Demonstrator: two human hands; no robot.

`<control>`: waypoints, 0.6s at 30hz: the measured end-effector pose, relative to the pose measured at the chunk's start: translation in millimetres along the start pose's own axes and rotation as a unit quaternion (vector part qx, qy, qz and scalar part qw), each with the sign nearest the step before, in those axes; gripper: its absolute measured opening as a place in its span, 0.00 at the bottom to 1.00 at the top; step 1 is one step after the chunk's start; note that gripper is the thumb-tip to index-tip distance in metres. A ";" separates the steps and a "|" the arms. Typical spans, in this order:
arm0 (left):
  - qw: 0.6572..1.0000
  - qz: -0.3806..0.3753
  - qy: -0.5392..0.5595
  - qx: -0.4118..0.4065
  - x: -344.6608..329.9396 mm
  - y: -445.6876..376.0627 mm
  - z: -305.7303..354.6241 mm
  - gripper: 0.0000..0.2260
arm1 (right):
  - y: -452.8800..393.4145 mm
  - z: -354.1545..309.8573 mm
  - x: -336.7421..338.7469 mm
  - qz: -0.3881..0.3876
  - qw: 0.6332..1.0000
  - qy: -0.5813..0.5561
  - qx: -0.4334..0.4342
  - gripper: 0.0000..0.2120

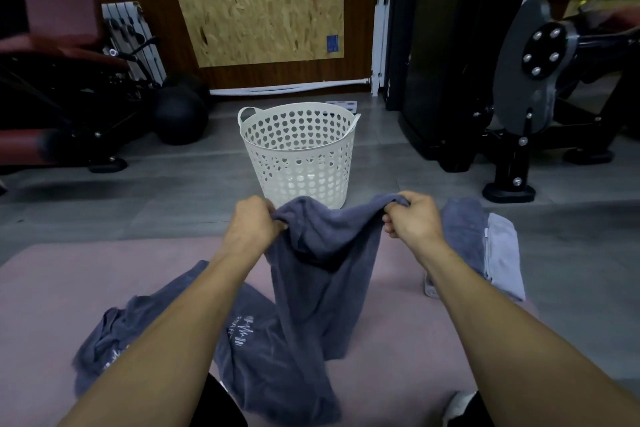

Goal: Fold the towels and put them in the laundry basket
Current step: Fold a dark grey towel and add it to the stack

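Observation:
A dark grey towel (322, 263) hangs between my hands, lifted over a pink mat (52, 305). My left hand (254, 224) grips its left top corner and my right hand (412, 218) grips the right top corner. The towel's lower end rests on the mat. A white perforated laundry basket (299, 152) stands upright on the floor just beyond my hands; it looks empty. Another dark grey towel (256, 354) with white print lies crumpled on the mat under my left forearm. On the right lie a grey towel (462, 236) and a pale lilac towel (504, 256).
Gym machines flank the floor: a red-padded bench machine (59, 80) at left, a black weight stack machine (460, 55) at right. A black ball (180, 116) sits left of the basket. An OSB board (256, 0) leans on the back wall.

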State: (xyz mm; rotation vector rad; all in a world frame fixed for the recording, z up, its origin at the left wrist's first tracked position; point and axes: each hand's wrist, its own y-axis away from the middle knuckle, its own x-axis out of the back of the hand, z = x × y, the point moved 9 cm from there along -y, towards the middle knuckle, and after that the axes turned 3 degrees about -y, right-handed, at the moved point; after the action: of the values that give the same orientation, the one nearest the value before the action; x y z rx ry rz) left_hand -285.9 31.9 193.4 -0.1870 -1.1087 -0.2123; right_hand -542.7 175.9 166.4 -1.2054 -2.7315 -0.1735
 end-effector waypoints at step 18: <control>0.896 0.058 0.435 0.074 13.1 19.6 -10.5 0.04 | 29.8 -44.3 11.2 -0.015 0.984 -0.177 0.002 0.07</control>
State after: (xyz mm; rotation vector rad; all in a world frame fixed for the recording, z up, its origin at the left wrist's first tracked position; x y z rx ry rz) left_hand -266.2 47.2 199.8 -0.0068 -0.2142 -0.0823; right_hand -524.1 196.6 213.3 -1.3051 -3.0483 0.0514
